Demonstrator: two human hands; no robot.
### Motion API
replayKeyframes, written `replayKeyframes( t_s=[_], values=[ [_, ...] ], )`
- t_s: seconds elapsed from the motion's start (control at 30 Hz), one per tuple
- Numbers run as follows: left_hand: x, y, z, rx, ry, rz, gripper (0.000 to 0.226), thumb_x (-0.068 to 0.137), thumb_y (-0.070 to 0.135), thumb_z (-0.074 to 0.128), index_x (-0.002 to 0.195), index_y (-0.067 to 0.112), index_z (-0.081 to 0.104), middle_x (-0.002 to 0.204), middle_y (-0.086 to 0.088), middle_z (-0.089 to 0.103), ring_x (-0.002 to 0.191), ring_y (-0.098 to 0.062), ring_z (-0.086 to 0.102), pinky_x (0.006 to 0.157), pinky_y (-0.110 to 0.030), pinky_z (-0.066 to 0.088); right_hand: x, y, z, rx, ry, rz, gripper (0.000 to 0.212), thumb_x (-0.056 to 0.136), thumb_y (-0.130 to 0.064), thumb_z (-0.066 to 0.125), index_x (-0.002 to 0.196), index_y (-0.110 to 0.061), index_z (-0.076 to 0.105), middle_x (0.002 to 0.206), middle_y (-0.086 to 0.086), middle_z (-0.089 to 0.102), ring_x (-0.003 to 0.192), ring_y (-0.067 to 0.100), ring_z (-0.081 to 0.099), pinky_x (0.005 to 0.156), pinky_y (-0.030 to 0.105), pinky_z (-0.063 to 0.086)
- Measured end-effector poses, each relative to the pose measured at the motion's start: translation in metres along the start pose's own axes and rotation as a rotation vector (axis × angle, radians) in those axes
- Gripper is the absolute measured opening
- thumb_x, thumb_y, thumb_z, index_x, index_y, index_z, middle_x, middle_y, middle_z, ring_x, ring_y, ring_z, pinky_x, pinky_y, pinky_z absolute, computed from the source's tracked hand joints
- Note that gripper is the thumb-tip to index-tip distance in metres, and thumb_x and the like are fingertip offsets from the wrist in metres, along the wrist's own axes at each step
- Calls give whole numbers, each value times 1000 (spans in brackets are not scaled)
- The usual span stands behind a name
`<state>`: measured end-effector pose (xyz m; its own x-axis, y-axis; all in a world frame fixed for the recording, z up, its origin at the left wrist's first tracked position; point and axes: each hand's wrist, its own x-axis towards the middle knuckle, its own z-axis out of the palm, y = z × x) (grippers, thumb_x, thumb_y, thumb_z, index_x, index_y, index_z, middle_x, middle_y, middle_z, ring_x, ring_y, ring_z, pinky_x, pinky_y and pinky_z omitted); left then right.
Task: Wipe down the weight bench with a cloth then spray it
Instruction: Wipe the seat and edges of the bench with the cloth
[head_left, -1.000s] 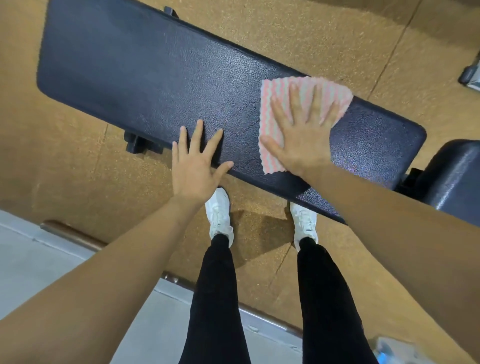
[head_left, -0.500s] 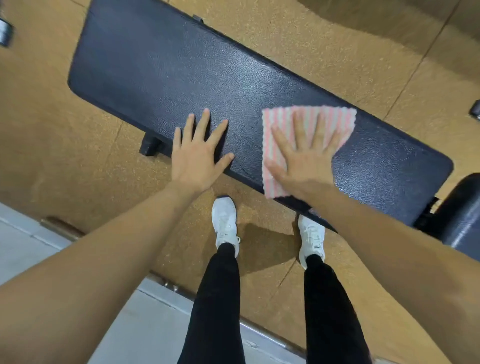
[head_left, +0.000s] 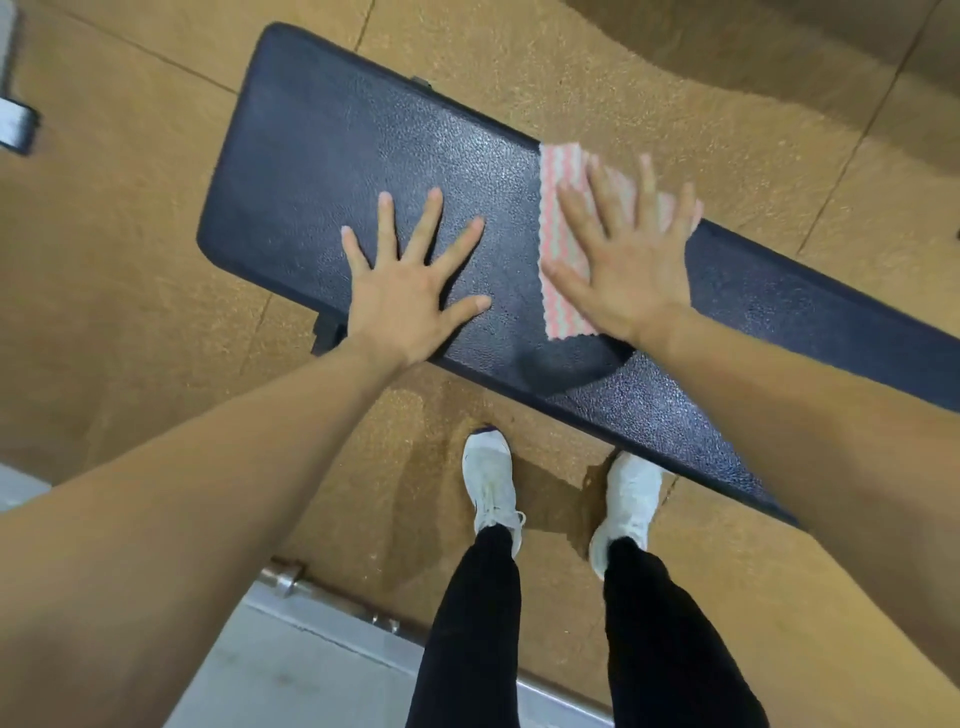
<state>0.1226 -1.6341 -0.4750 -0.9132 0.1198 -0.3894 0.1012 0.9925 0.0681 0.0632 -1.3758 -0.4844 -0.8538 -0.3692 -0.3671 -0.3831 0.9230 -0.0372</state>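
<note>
Brown floor (head_left: 130, 260) frames the bench (head_left: 337, 156) crossing mid-frame. My right hand (head_left: 623, 265), fingers spread flat, presses the cloth (head_left: 558, 249) right of centre; my left hand (head_left: 410, 301) rests flat, empty, beside it. Wiping looks underway; spraying is not yet done.

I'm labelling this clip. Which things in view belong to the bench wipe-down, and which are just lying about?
Job: weight bench; pink striped cloth; right hand pressing the cloth flat; left hand resting on the bench.
Lying about: metal rail along the floor edge; grey object at far left. No spray bottle in view.
</note>
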Motion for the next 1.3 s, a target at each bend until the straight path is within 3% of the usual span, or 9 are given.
replayKeyframes(
  t_s=[0.2, 0.3, 0.47, 0.53, 0.67, 0.83, 1.03, 1.17, 1.3],
  values=[
    [-1, 2, -2, 24, 7, -8, 77, 92, 82, 20, 159, 48, 4, 173, 2, -3, 155, -47, -2, 114, -77, 15, -59, -28, 21, 25, -73, -64, 81, 89, -80, 29, 159, -44, 12, 171, 5, 1, 151, 54, -7, 109, 83, 4],
    [-4, 5, -3, 45, 12, -26, 72, 96, 76, 25, 160, 46, 12, 172, 2, 4, 156, -45, 5, 116, -72, 19, -81, -47, 28, 3, -107, -105, 77, 90, -80, 32, 157, -46, 19, 171, 9, 7, 149, 58, -3, 107, 83, 6],
    [-31, 11, -1, -115, 129, -81, 55, 97, 51, 57, 148, 34, 49, 160, -2, 42, 145, -38, 37, 113, -58, 36, -86, -56, 32, 38, -170, -118, 83, 91, -81, 26, 160, -45, -1, 170, 6, -11, 149, 57, -10, 107, 83, 8],
    [-48, 8, -2, -148, 175, -110, 52, 95, 47, 62, 144, 32, 55, 156, -3, 47, 141, -39, 41, 108, -54, 41, -86, -56, 30, 59, -172, -124, 82, 92, -81, 27, 160, -44, 0, 169, 5, -13, 149, 57, -10, 107, 83, 8],
    [-64, -11, -12, -173, 186, -271, 61, 91, 50, 64, 146, 28, 52, 157, -9, 43, 144, -41, 35, 110, -58, 38, -65, -62, 21, 92, -184, -92, 82, 93, -80, 26, 161, -42, 2, 169, 8, -13, 149, 57, -8, 107, 83, 6],
    [-46, -44, -14, -265, 31, -477, 81, 86, 58, 65, 154, 22, 40, 164, -8, 32, 152, -38, 25, 118, -56, 31, -13, -81, 2, 98, -155, 26, 82, 94, -81, 13, 161, -38, -6, 169, 14, -13, 150, 54, -14, 110, 82, -2],
    [-52, -69, -12, -285, 31, -346, 74, 90, 52, 66, 154, 23, 43, 164, -8, 34, 151, -39, 27, 116, -54, 37, 62, -94, -22, 41, -84, 62, 83, 92, -81, 4, 159, -37, -15, 169, 3, -18, 152, 46, -15, 111, 80, 2],
    [-57, -88, -11, -259, 48, -256, 71, 87, 50, 70, 150, 25, 48, 160, -5, 41, 145, -37, 36, 107, -54, 45, 73, -113, -26, 20, -56, 38, 78, 97, -75, 4, 161, -33, -9, 170, 3, -11, 154, 43, -9, 113, 78, 0],
    [-62, -104, -11, -341, 69, -189, 61, 88, 36, 73, 144, 19, 56, 158, -4, 45, 142, -34, 41, 109, -53, 45, 38, -142, -12, 44, -86, -118, 73, 101, -69, 17, 163, -33, 3, 171, 4, -2, 155, 44, -3, 113, 78, 5]
  ],
)
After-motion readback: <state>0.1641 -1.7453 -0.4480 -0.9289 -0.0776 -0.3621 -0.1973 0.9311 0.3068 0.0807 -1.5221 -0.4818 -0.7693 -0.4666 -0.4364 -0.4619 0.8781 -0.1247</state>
